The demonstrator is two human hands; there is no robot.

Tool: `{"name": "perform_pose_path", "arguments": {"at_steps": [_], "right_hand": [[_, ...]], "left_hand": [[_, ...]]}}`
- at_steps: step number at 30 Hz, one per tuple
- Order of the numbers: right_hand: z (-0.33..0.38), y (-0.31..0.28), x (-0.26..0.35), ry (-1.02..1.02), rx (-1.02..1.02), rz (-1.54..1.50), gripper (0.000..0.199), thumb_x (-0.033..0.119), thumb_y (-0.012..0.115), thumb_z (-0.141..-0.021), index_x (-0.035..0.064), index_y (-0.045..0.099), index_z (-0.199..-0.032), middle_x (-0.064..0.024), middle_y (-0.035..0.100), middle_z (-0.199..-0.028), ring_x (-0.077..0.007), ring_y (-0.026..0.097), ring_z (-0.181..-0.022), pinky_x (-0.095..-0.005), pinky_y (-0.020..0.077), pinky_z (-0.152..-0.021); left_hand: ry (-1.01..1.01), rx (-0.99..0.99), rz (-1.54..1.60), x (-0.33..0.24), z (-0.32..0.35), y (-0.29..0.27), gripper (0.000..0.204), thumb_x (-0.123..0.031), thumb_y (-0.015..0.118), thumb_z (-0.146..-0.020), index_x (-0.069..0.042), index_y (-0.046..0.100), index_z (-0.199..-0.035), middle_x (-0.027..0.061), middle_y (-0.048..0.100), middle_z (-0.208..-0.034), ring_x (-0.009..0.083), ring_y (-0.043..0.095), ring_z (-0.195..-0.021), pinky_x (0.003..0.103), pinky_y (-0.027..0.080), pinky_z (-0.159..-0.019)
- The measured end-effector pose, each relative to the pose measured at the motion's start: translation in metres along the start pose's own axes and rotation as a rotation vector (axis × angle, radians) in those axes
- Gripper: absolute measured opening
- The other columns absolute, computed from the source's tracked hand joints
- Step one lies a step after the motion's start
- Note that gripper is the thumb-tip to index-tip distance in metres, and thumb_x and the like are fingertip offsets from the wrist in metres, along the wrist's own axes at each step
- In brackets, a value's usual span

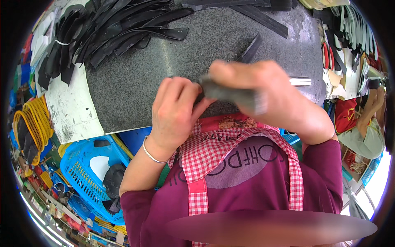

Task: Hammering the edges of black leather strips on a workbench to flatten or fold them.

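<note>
At the far left, beside the work slab, a yellow basket [35, 119] stands among other goods, and below it a blue plastic basket [88, 168] holds some dark pieces and one white piece. A white board [72, 109] with dirty marks lies along the left edge of the grey stone slab [173, 53]. On the far left corner of the slab there is a big pile of black strips [111, 29], many of them curved and lying across each other.

The left hand [175, 113] is near the front edge of the slab, with a thin silver bangle [153, 155] on its wrist. Its fingers are bent and closed on the left end of a dark grey piece [228, 94], thumb against it. The piece is held just above the front edge of the slab, between both hands, and it looks blurred.

The right hand [275, 96] is closed over the right part of the same piece, covering most of it. Behind the hands one single black strip [252, 48] lies on the slab, and a small metal part [300, 81] shows just right of the right hand; I cannot tell what it is.

Beyond the right edge of the slab, another person [362, 123] in red and light green clothes is sitting, with more dark strips hanging above.
</note>
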State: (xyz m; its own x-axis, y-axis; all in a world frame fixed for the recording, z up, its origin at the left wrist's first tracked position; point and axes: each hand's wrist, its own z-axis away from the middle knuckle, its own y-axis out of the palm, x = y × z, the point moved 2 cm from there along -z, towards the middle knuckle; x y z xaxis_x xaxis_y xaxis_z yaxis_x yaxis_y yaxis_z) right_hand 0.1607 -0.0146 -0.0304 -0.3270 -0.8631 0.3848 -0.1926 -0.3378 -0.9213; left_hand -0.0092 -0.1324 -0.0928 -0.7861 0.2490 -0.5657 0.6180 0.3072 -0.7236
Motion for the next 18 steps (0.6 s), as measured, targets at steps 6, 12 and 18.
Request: {"name": "perform_pose_path", "arguments": {"at_steps": [6, 12, 18], "right_hand": [[-0.013, -0.01, -0.003, -0.104, -0.022, 0.021, 0.023, 0.019, 0.073, -0.094, 0.0075, 0.058, -0.107, -0.009, 0.071, -0.073, -0.0305, 0.076, -0.06, -0.042, 0.0576, -0.05], [0.007, -0.004, -0.018, 0.01, -0.035, -0.092, 0.025, 0.01, 0.073, -0.093, 0.0103, 0.057, -0.112, -0.0117, 0.063, -0.072, -0.0383, 0.069, -0.063, -0.049, 0.0525, -0.052], [0.043, 0.002, -0.044, 0.167, -0.056, -0.02, 0.019, 0.021, 0.073, -0.101, 0.0104, 0.062, -0.112, -0.0126, 0.067, -0.074, -0.0384, 0.072, -0.066, -0.0496, 0.0536, -0.054]], "left_hand": [[-0.302, 0.007, 0.02, -0.004, 0.001, -0.001, 0.05, -0.011, 0.095, -0.072, -0.005, 0.063, -0.109, 0.0139, 0.059, -0.103, 0.0371, 0.062, -0.093, 0.047, 0.054, -0.081], [-0.26, 0.119, -0.105, -0.022, -0.006, -0.001, 0.031, -0.015, 0.091, -0.082, -0.006, 0.069, -0.102, 0.01, 0.063, -0.102, 0.0336, 0.065, -0.097, 0.046, 0.055, -0.08], [-0.501, 0.15, 0.24, -0.008, -0.028, 0.001, 0.017, -0.004, 0.085, -0.091, -0.004, 0.071, -0.1, 0.0074, 0.071, -0.088, 0.0212, 0.073, -0.077, 0.035, 0.058, -0.068]]}}
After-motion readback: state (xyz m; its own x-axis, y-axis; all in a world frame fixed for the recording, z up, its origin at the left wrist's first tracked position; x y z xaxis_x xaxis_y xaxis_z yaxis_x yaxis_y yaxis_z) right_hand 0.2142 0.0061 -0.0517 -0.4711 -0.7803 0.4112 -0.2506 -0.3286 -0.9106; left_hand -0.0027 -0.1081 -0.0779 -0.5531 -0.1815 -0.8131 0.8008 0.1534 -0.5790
